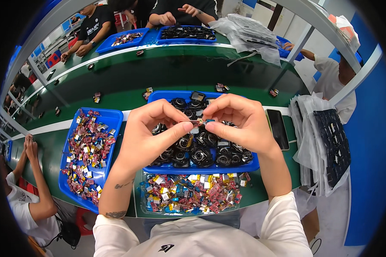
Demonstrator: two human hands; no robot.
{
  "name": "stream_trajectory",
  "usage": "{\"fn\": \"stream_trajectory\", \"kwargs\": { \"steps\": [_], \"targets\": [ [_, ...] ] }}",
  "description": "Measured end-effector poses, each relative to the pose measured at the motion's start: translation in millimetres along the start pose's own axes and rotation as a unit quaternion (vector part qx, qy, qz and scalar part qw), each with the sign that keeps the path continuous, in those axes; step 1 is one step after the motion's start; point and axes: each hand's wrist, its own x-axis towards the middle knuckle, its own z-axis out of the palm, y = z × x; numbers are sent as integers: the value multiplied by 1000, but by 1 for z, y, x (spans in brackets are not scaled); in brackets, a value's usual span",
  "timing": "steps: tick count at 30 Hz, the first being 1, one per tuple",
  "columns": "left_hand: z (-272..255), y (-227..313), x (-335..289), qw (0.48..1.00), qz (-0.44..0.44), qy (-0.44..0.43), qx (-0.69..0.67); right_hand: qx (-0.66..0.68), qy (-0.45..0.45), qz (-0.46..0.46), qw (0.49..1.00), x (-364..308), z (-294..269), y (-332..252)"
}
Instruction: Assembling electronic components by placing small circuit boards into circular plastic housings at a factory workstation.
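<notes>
Above the blue tray (256, 166) in front of me, my two hands meet at a small reddish circuit board (196, 122). My left hand (156, 128) pinches its left end between thumb and forefinger. The thumb and fingers of my right hand (240, 122) are closed on a small blue part (209, 121) at its right end; whether the two pieces are joined I cannot tell. Below them the tray is filled with black round-faced housings (201, 156). Nearer my body, a clear tray (143, 204) holds a heap of red boards with silver, yellow and blue pieces (193, 192).
At left stands a blue tray (119, 115) heaped with similar boards. A phone (278, 129) and stacked black sheets in plastic (330, 145) are at right. Small parts (147, 93) dot the green belt (176, 68) beyond. Co-workers' hands (167, 19) work across it.
</notes>
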Motion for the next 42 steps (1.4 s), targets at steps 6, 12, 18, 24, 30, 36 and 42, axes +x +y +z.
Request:
{"fn": "stream_trajectory", "kwargs": {
  "steps": [6,12,18,24,30,36,42],
  "targets": [
    [5,2,2,998,-53,-28,-1,-150,28,-95,984,1,0,4],
    [7,3,-1,992,-54,-47,106,-153,14,-89,984,-2,7,5],
    [8,9,-3,996,-41,-8,74,18,-2,13,1000,-4,3,4],
    [9,4,-1,996,-44,-37,66,77,10,5,997,-4,10,11],
    [8,-1,-1,997,-30,-72,28,166,-53,74,982,-5,13,17],
    [7,-4,0,996,16,-88,17,180,-49,96,978,-3,12,18],
    [-4,7,-1,999,13,-47,-18,-359,-74,67,928,2,2,25]
  ]
}}
